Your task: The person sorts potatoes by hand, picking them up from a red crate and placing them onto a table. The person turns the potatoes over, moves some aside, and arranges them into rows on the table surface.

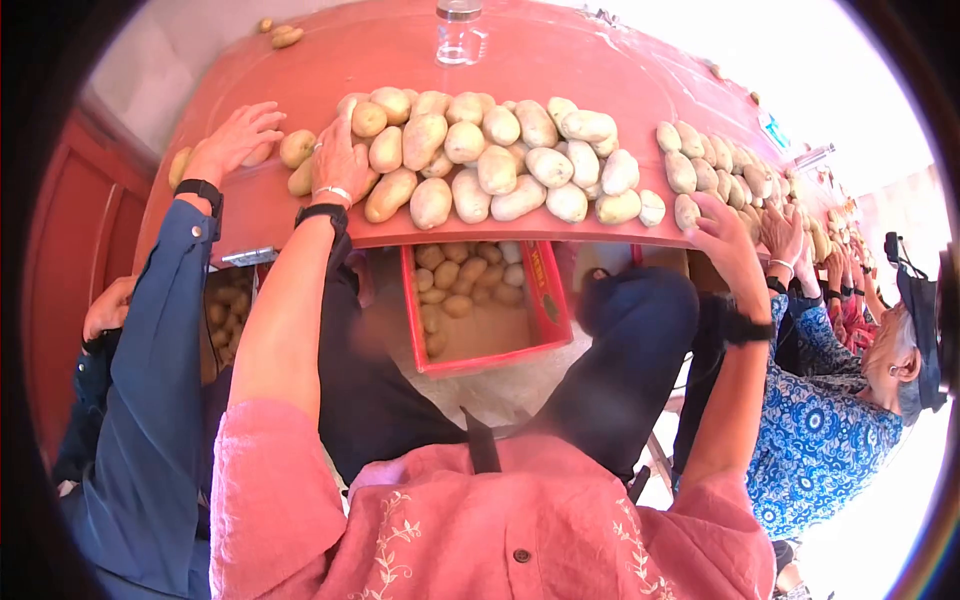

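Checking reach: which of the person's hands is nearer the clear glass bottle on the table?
Left. The left hand rests on the potato pile, below-left of the bottle; the right hand is at the near edge of the table, farther right.

Potatoes (pixel 480 165) were pale tan-yellow; counter (pixel 330 60) was brick red. Crate (pixel 548 310) was red too. Wearer's shirt (pixel 480 530) was salmon pink with white floral embroidery (sparse, front only). Neighbouring sleeve (pixel 160 330) was plain blue; another person's blouse (pixel 820 440) was blue with white flowers.
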